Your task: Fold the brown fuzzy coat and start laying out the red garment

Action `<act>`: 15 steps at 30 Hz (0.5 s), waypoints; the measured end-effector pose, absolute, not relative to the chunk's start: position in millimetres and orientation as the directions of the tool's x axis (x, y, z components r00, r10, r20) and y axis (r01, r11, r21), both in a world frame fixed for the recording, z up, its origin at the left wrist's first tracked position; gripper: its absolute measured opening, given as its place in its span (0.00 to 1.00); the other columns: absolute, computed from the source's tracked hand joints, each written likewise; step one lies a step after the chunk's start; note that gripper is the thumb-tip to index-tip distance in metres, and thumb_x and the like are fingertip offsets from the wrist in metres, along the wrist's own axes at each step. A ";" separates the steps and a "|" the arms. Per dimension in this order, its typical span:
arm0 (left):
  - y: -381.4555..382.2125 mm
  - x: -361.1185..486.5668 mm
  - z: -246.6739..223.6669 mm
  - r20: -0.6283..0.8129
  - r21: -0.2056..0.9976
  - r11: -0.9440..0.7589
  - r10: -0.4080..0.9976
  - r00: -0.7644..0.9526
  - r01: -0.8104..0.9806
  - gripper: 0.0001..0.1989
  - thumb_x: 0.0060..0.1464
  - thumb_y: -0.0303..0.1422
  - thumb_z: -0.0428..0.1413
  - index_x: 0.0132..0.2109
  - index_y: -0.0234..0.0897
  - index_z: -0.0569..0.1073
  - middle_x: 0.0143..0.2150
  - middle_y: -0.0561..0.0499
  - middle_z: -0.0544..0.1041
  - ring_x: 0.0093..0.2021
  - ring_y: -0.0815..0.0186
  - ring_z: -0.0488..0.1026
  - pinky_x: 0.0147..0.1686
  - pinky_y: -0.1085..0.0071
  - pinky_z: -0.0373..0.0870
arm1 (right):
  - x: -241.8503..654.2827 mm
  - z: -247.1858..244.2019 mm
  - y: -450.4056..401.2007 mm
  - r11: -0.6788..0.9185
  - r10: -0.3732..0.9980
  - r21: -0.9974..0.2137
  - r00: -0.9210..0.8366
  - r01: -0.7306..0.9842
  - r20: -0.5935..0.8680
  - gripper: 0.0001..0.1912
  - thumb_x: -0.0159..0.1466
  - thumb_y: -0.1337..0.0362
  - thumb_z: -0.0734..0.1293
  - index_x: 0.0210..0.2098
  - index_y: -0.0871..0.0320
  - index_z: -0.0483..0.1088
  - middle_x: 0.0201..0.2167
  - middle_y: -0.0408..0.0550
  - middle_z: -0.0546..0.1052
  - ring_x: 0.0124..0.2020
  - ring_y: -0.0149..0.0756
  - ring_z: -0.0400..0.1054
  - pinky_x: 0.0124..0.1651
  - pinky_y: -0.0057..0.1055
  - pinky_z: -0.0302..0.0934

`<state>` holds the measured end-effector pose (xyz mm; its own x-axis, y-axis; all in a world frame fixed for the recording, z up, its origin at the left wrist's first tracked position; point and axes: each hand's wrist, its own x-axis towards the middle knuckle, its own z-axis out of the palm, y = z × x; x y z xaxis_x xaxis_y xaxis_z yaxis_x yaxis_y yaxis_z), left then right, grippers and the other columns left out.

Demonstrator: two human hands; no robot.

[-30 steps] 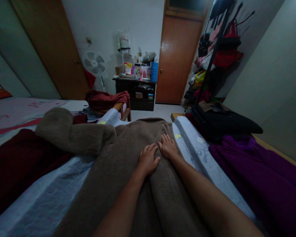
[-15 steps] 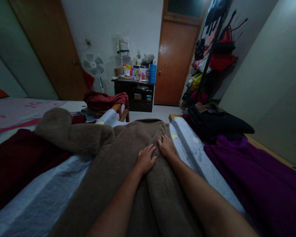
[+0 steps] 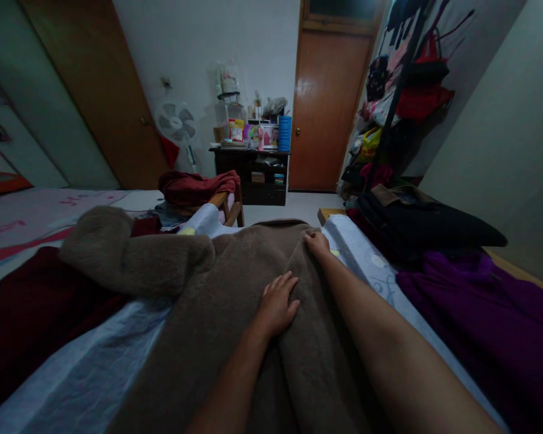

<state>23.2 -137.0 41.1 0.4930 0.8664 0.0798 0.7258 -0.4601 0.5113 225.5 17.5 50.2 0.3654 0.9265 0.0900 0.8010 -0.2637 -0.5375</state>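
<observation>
A brown fleecy coat lies spread over the bed, one sleeve stretched out and bent at the left. My left hand rests on the coat's front with its fingers apart. Farther forward, at the coat's upper right shoulder, my right hand has its fingers closed on the fabric. The other sleeve runs down the coat's right part, beside my left hand.
Dark red clothing lies at the left, a purple garment at the right. Folded black clothes sit behind the purple one. A wooden chair with red cloth, a fan and a dark cabinet stand beyond the bed.
My right hand has moved forward to the coat's shoulder and closed on the fabric. My left hand stays flat on the coat. The view has shifted slightly.
</observation>
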 end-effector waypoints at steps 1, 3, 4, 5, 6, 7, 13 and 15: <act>-137.3 23.2 41.4 0.080 0.513 -0.461 0.866 0.494 0.724 0.29 0.56 0.34 0.52 0.64 0.41 0.62 0.70 0.48 0.56 0.68 0.58 0.54 0.66 0.56 0.51 | 226.6 50.0 22.1 -0.265 0.927 -0.539 0.365 0.800 0.086 0.18 0.65 0.55 0.61 0.38 0.60 0.78 0.38 0.53 0.80 0.42 0.39 0.73 0.42 0.27 0.61; -137.7 23.4 41.8 0.085 0.518 -0.460 0.866 0.492 0.721 0.28 0.56 0.34 0.52 0.64 0.41 0.62 0.70 0.48 0.56 0.68 0.59 0.54 0.66 0.57 0.50 | 228.5 48.4 29.3 -0.266 0.929 -0.541 0.361 0.798 0.075 0.19 0.65 0.55 0.60 0.36 0.60 0.79 0.36 0.53 0.80 0.40 0.39 0.73 0.41 0.28 0.61; -137.9 23.6 41.9 0.087 0.521 -0.459 0.868 0.490 0.720 0.28 0.56 0.34 0.52 0.64 0.41 0.62 0.70 0.48 0.56 0.68 0.59 0.54 0.66 0.57 0.50 | 229.2 47.2 31.9 -0.266 0.932 -0.542 0.357 0.798 0.069 0.19 0.65 0.55 0.60 0.36 0.60 0.79 0.35 0.52 0.80 0.39 0.39 0.73 0.40 0.28 0.61; -138.0 23.9 42.1 0.086 0.524 -0.455 0.870 0.486 0.721 0.28 0.56 0.34 0.52 0.64 0.40 0.62 0.70 0.49 0.56 0.68 0.58 0.53 0.66 0.57 0.50 | 229.8 45.8 34.0 -0.264 0.934 -0.542 0.352 0.798 0.063 0.19 0.65 0.55 0.61 0.35 0.60 0.79 0.35 0.52 0.80 0.39 0.39 0.73 0.40 0.27 0.61; -138.0 24.2 42.2 0.084 0.526 -0.450 0.872 0.483 0.722 0.28 0.56 0.34 0.52 0.64 0.40 0.62 0.70 0.49 0.56 0.68 0.58 0.53 0.66 0.56 0.50 | 230.2 44.4 35.7 -0.262 0.936 -0.543 0.347 0.798 0.059 0.18 0.64 0.56 0.62 0.34 0.60 0.79 0.34 0.51 0.80 0.38 0.38 0.73 0.40 0.27 0.61; -138.1 24.5 42.3 0.079 0.528 -0.446 0.873 0.481 0.723 0.28 0.56 0.34 0.52 0.64 0.40 0.62 0.70 0.49 0.56 0.68 0.58 0.53 0.66 0.56 0.50 | 230.5 43.0 37.1 -0.261 0.937 -0.543 0.344 0.798 0.055 0.16 0.64 0.57 0.62 0.34 0.59 0.78 0.35 0.51 0.80 0.38 0.38 0.73 0.40 0.27 0.61; -139.1 25.1 42.0 0.069 0.548 -0.423 0.882 0.466 0.721 0.28 0.56 0.33 0.51 0.64 0.41 0.62 0.70 0.49 0.57 0.68 0.57 0.53 0.66 0.55 0.50 | 233.1 39.1 40.4 -0.294 0.922 -0.539 0.383 0.789 0.058 0.13 0.65 0.66 0.60 0.39 0.60 0.76 0.39 0.52 0.79 0.40 0.39 0.72 0.42 0.28 0.60; -139.4 25.5 42.0 0.073 0.555 -0.417 0.886 0.458 0.720 0.28 0.56 0.33 0.51 0.64 0.41 0.63 0.70 0.49 0.57 0.68 0.58 0.53 0.66 0.55 0.50 | 234.5 38.5 38.8 -0.306 0.913 -0.535 0.401 0.788 0.069 0.13 0.65 0.66 0.59 0.40 0.61 0.75 0.39 0.54 0.78 0.41 0.40 0.72 0.42 0.29 0.60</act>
<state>25.5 -139.4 42.0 0.4578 0.8861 0.0725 0.7197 -0.4172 0.5550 234.5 38.8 38.5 0.4015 0.9132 0.0693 0.7878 -0.3058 -0.5347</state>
